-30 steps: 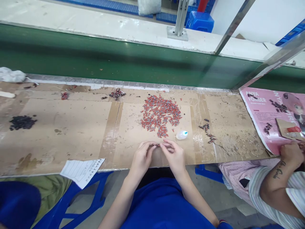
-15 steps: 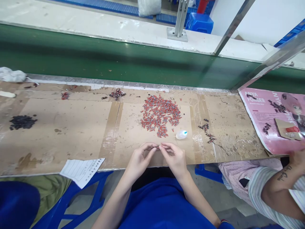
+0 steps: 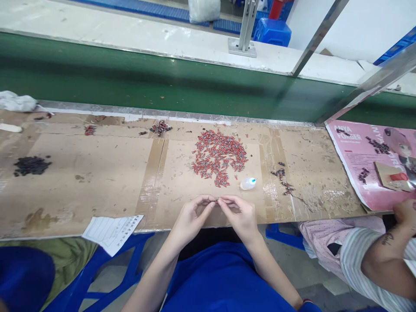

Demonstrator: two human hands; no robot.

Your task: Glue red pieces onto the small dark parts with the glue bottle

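My left hand and my right hand meet fingertip to fingertip above the front of the cardboard-covered table. Both are pinched closed on a tiny red and dark piece, mostly hidden by the fingers. It resembles the small parts in the pile of red and metallic pieces just beyond my hands. A small translucent bottle with a blue tip lies on its side, right of the pile and close to my right hand.
Dark pieces are heaped at the left. Smaller clusters lie at the back and right. A paper sheet overhangs the front edge. At the right, a co-worker's arm is beside a pink poster. A green barrier runs behind.
My hands stay pinched together at almost the same spot, with the right hand shifted very slightly. The co-worker's arm at the right has moved a little.
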